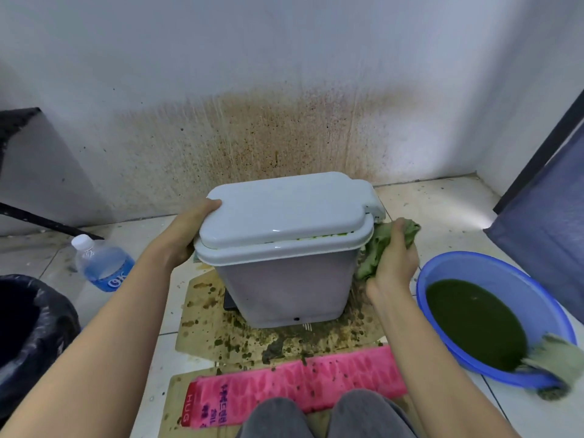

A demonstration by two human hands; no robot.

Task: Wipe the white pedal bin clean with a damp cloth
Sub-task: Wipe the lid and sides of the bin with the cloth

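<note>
The white pedal bin [284, 279] stands on stained cardboard against the wall, its lid [284, 210] closed, with a thin green smear along the lid's front seam. My left hand [189, 232] grips the bin's left side at the lid edge. A crumpled green cloth [380, 245] is pressed against the bin's right side, just under the rim, by my right hand [395, 260].
A blue basin [493, 267] of dark green water sits at the right, a second cloth [556, 361] draped over its rim. A water bottle [101, 263] lies at the left, by a black-lined bin [28, 327]. A pink bag [297, 384] lies before my knees.
</note>
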